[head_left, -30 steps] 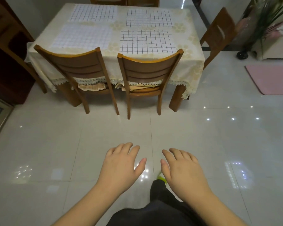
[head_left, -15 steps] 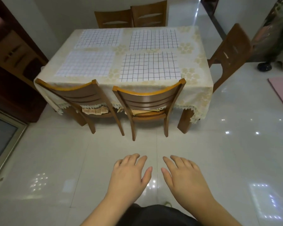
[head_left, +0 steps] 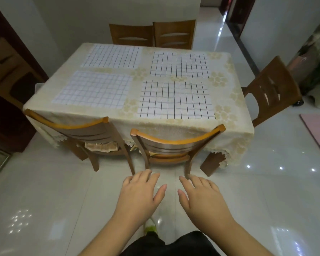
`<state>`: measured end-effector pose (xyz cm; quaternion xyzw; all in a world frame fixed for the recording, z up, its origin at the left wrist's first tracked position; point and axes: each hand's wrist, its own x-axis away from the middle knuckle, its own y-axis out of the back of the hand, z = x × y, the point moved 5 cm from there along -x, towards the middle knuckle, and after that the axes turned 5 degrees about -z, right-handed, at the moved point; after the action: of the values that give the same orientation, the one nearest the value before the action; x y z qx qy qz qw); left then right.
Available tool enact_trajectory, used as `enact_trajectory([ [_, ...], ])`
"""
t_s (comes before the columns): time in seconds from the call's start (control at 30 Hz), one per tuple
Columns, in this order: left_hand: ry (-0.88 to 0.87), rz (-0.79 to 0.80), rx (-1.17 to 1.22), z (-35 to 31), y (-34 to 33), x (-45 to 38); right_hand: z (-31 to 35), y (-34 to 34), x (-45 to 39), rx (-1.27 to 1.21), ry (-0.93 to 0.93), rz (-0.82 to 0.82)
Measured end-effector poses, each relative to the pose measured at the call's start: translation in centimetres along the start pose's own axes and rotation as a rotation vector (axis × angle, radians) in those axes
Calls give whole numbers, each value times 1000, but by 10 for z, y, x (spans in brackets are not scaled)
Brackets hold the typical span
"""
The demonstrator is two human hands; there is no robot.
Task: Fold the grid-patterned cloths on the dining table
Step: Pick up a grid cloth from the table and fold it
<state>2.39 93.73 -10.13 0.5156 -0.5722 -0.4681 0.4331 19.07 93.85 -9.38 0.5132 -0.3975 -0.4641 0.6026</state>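
A: White grid cloths, all four flat and unfolded on the worktop. We've folded nothing yet.
B: Left hand and right hand spread, holding nothing, short of the chairs.

Four white cloths lie on the table, whose cover is cream with pale gold flowers and a lace fringe. The near right cloth and far right cloth carry black grid lines; the near left cloth and far left cloth carry fainter, bluish-grey grids. The chairs are brown wood with orange top rails. The floor is glossy pale grey tile. A pink mat lies far right.
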Motion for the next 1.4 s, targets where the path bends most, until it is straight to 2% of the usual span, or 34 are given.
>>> enact_trajectory([
  [0.3, -126, -18, -30, 40, 32, -116, 18, 13, -109, 5, -53, -48],
  [0.6, -151, -30, 49, 32, 22, -225, -16, 0, -203, 0, -78, -47],
  [0.7, -169, 54, 19, 26, 17, -268, -27, -7, -241, -53, -50, -59],
  [0.9, -168, 85, -95, 33, 17, -344, -66, -10, -317, -43, -6, -90],
  [1.13, -203, 122, -81, 33, 9, -408, -86, -29, -374, -18, -8, -87],
  [1.4, -480, 179, -189, 45, -14, -474, -89, -61, -405, -15, -124, -135],
])
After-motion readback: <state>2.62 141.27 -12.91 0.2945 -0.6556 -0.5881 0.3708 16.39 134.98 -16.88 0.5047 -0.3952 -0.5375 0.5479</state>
